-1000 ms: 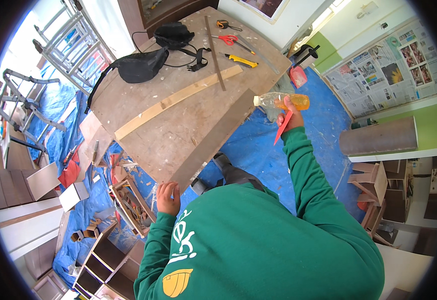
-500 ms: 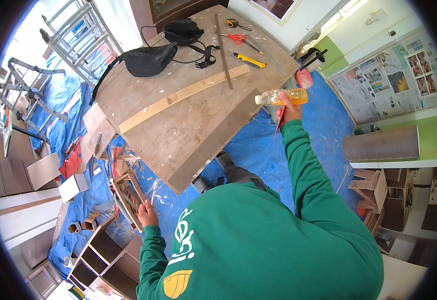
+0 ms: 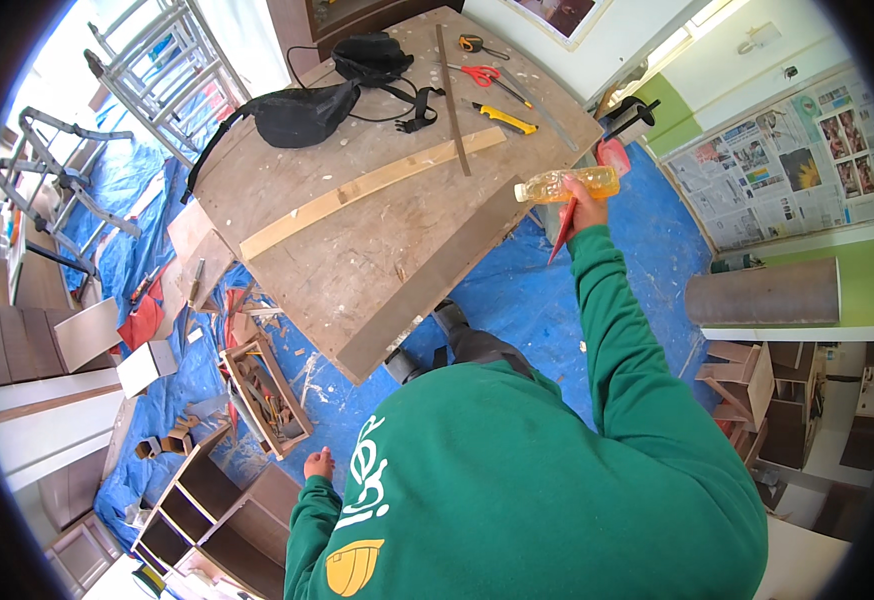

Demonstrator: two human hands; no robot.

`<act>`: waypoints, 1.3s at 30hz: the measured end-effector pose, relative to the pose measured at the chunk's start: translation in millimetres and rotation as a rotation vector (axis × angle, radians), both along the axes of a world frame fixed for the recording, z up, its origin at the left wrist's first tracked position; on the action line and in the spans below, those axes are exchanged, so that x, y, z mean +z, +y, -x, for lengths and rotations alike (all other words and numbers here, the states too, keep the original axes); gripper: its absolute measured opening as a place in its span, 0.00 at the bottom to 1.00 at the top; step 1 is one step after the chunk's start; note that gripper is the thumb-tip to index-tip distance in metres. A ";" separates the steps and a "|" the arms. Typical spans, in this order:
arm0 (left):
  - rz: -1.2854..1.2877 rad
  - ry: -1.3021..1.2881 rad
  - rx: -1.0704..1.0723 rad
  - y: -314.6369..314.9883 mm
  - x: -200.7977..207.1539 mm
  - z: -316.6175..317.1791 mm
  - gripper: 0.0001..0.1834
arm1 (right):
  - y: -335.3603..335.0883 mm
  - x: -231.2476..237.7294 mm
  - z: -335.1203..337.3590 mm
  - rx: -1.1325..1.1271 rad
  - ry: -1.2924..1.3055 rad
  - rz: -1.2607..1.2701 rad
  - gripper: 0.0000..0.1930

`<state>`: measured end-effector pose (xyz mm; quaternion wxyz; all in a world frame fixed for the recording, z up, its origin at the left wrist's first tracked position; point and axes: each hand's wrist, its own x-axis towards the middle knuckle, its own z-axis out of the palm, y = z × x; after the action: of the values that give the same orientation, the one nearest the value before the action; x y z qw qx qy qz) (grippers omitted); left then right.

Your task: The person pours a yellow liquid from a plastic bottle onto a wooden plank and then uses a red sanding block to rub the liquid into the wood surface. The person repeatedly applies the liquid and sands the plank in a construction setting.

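Plastic bottle (image 3: 547, 187) and flat red piece (image 3: 562, 232) held in right grip (image 3: 585, 208); bottle best kept steady near tabletop (image 3: 302, 290) corner; left grip's (image 3: 319, 464) closure unclear.

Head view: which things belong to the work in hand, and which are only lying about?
In hand:
bottle with amber liquid, held in the right hand
red flat piece, same hand

Lying on the table:
yellow cutter
red-handled scissors
tape measure
black pouch
pale wood strip

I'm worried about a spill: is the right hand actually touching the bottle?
Touching. The head view shows the right hand gripping the bottle, overlapping its side with no gap visible.
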<state>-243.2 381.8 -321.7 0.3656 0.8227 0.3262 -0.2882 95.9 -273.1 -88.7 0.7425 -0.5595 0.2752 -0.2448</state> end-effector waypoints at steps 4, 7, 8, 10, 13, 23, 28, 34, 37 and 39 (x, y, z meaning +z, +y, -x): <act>0.104 -0.051 0.074 -5.1 2.0 -4.1 0.22 | 6.1 3.6 3.7 0.039 0.142 -0.041 0.17; 0.134 -0.089 0.065 -8.7 -7.6 -15.5 0.21 | 5.4 -1.5 1.7 0.044 0.178 -0.079 0.17; 0.149 -0.094 0.071 -9.5 -11.9 -19.9 0.21 | 5.6 -2.9 0.2 0.053 0.193 -0.069 0.18; 0.183 -0.104 0.089 -11.3 -16.9 -26.7 0.21 | 4.0 -5.7 -0.4 0.066 0.229 -0.044 0.21; 0.231 -0.136 0.150 -5.1 -28.5 -25.8 0.21 | 7.5 -5.4 -1.3 0.090 0.296 0.012 0.22; 0.079 -0.073 0.022 2.8 -5.4 -13.4 0.21 | 5.6 -6.7 -1.7 0.085 0.233 -0.038 0.23; 0.101 -0.068 0.098 1.0 -0.5 -10.8 0.21 | -7.9 -4.2 -1.5 0.192 0.192 -0.426 0.27; 0.140 -0.093 0.114 2.8 -6.1 -12.9 0.21 | -16.8 -11.7 2.5 0.337 0.061 -0.543 0.27; 0.136 -0.089 0.105 -0.2 -4.0 -17.5 0.21 | -12.3 -11.2 -2.2 0.326 -0.028 -0.524 0.25; 0.133 -0.084 0.098 -0.1 -4.9 -19.8 0.21 | -20.2 -15.8 -5.1 0.365 -0.026 -0.497 0.24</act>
<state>-223.4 381.7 -326.6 0.4465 0.7909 0.3307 -0.2563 100.9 -293.3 -104.6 0.8917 -0.3977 0.2122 -0.0396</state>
